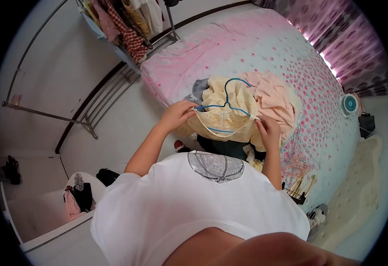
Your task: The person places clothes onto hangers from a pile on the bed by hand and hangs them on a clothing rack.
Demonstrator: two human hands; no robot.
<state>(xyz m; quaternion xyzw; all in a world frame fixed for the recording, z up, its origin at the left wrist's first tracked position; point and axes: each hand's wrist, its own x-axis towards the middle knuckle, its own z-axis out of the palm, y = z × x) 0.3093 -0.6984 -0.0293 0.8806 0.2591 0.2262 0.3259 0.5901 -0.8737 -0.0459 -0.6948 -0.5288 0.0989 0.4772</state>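
A blue clothes hanger (226, 105) sits inside the neckline of a pale yellow patterned garment (222, 122), its hook pointing away from me. My left hand (179, 114) pinches the garment at the hanger's left shoulder. At the other shoulder, my right hand (268, 128) grips the garment's edge between thumb and fingers. Part of the hanger's lower bar shows below the neckline; the rest is hidden by cloth. Behind the garment lie peach-coloured cloth (273, 99) and grey cloth (198, 91) on the bed.
The bed (247, 40) has a pink and pale blue floral sheet. A metal rack (109, 84) with hanging clothes (125, 26) stands at the upper left. On the bed's right are a small fan (349, 105), several hangers (298, 162) and a dark holder (295, 195) with brushes.
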